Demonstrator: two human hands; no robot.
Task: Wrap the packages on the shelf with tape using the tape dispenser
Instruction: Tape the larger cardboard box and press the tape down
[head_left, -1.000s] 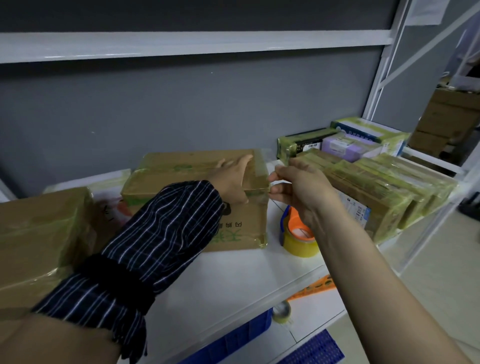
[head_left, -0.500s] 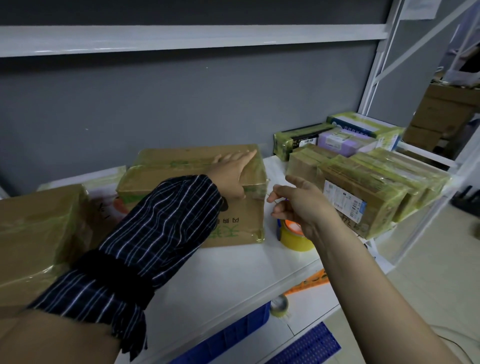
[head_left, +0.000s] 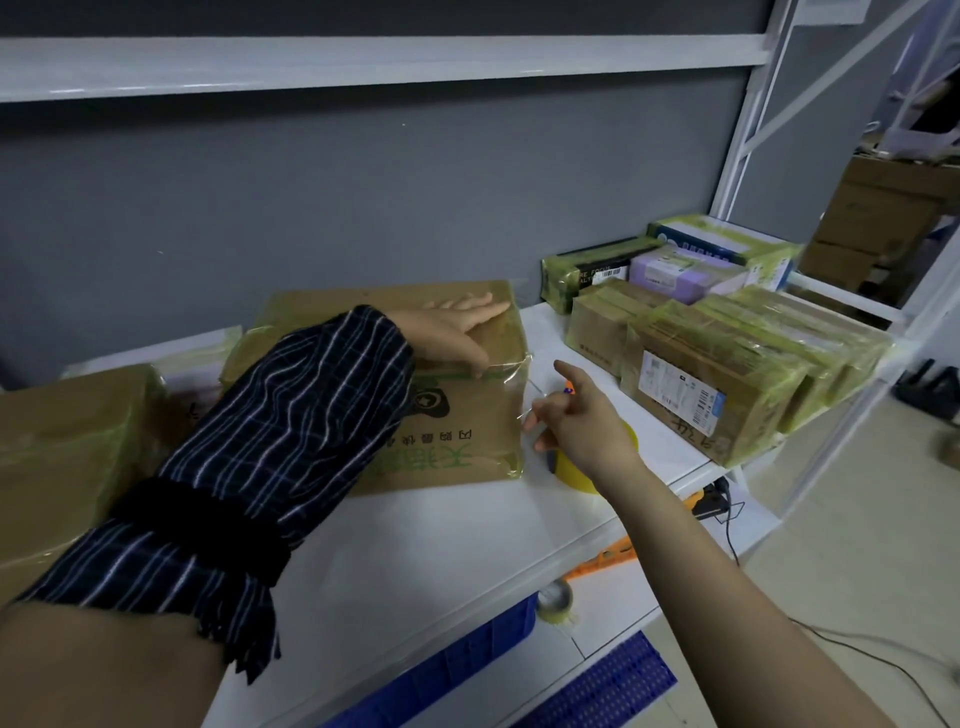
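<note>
We were mid-seal on the package (head_left: 467, 431) on the shelf (head_left: 441, 545) — left hand (head_left: 457, 332) flat on its top, pressing tape down. The right hand (head_left: 576, 421), index out, hovered at the corner; whether it pinched tape, we couldn't tell. The next move likely called for the tape dispenser (head_left: 571, 475) just beneath it.

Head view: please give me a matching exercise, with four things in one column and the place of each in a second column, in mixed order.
Things:
1. left hand
2. tape dispenser
3. blue crate
4. purple box

Places:
a. below the white shelf
b. flat on top of the brown package
c. at the back right, among the taped packages
d. on the shelf, partly hidden by the right hand

Pairs: 1-b, 2-d, 3-a, 4-c
</note>
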